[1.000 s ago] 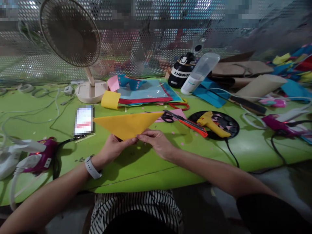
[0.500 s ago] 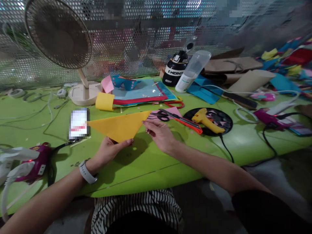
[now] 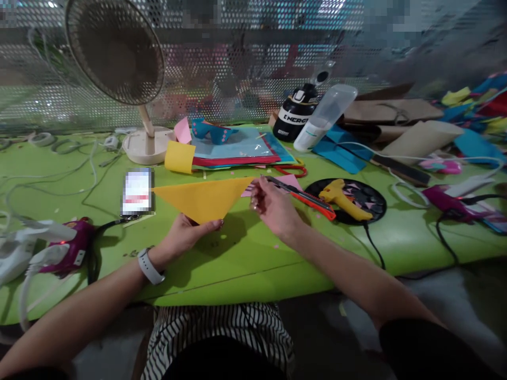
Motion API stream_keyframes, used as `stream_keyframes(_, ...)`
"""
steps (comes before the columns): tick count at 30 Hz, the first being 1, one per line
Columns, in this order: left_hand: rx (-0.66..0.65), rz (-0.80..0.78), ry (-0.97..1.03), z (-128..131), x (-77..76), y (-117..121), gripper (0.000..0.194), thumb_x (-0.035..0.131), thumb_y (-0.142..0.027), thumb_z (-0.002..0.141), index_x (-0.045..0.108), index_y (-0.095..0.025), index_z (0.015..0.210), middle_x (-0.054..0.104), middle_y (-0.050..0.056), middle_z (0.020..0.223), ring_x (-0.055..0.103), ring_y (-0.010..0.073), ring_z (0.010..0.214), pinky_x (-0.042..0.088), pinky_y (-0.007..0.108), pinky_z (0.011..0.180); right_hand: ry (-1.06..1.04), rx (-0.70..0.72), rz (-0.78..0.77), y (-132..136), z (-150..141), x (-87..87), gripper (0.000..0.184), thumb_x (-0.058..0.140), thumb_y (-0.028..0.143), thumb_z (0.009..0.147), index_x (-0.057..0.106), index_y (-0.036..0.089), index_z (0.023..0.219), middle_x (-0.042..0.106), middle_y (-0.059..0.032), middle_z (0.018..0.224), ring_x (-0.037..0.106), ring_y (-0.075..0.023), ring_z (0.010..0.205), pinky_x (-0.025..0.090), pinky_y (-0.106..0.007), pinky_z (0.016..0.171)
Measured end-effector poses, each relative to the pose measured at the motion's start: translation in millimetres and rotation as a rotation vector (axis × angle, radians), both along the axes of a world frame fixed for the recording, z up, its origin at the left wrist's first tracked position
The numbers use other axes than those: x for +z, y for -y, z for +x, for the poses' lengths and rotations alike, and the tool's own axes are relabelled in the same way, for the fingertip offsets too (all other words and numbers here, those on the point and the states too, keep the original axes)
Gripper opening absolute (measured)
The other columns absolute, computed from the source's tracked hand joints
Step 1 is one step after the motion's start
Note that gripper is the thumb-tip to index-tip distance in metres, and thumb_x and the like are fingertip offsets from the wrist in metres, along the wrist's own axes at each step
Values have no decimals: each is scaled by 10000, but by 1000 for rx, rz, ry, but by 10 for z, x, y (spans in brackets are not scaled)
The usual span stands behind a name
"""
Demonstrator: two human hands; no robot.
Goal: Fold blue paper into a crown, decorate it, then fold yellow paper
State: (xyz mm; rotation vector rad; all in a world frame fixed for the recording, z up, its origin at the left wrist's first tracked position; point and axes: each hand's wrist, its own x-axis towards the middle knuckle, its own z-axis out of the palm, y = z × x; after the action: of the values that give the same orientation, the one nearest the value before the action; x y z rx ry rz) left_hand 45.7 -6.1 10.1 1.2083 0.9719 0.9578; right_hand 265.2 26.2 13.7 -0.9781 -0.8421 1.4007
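Note:
A yellow triangle (image 3: 202, 198), apparently folded paper, is held above the green table with its long edge uppermost. My left hand (image 3: 188, 232), a pale band on the wrist, grips its lower point between thumb and fingers. The curled fingers of my right hand (image 3: 279, 211) meet at the triangle's right corner, thumb and forefinger closed there. Just beyond that hand lies a red and black utility knife (image 3: 312, 201), on a pink paper piece (image 3: 292, 182). The scissors there are mostly hidden.
A yellow glue gun (image 3: 343, 199) rests on a black round tray (image 3: 381, 203). Power strips stand left (image 3: 75, 245) and right (image 3: 449, 203), with cables. Behind are a phone (image 3: 137, 192), a fan (image 3: 148, 142), blue paper glasses (image 3: 214, 132), plastic sleeves and bottles (image 3: 295, 117).
My right hand has slid from the triangle's slanted right edge up and outward to its right corner. My left hand keeps its grip. The whole view has shifted slightly.

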Motion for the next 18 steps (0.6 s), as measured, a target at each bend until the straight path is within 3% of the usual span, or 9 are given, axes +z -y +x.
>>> stream_keyframes(3, -33, 17, 12, 15, -15, -6, 301, 828, -311, 690, 714, -151, 918, 751, 73, 941, 693, 167, 796, 574, 320, 796, 150, 288, -98, 142, -103, -18, 415, 798, 596, 643, 648, 209, 657, 611, 22, 621, 454, -79, 505, 323, -239, 472)
stream_keyframes(5, -58, 23, 16, 21, -27, -9, 306, 823, -308, 695, 710, -152, 933, 750, 72, 932, 690, 161, 776, 571, 322, 787, 212, 365, -80, 198, -158, -48, 417, 815, 573, 632, 648, 193, 604, 609, 13, 576, 450, -77, 484, 317, -242, 471)
stream_keyframes(12, -88, -10, 1, 3, -53, -19, 271, 814, -304, 702, 719, -148, 902, 748, 72, 897, 676, 156, 754, 549, 300, 760, 197, 288, 15, 215, -162, -135, 345, 782, 517, 718, 710, 199, 605, 660, -19, 607, 500, -84, 500, 381, -252, 503)
stream_keyframes(18, -60, -12, 71, 25, -54, -8, 295, 824, -288, 680, 710, -137, 906, 741, 68, 894, 663, 148, 748, 547, 298, 758, 293, 356, 2, 267, -251, -80, 317, 875, 456, 572, 728, 183, 637, 619, 3, 562, 450, -81, 478, 301, -247, 452)
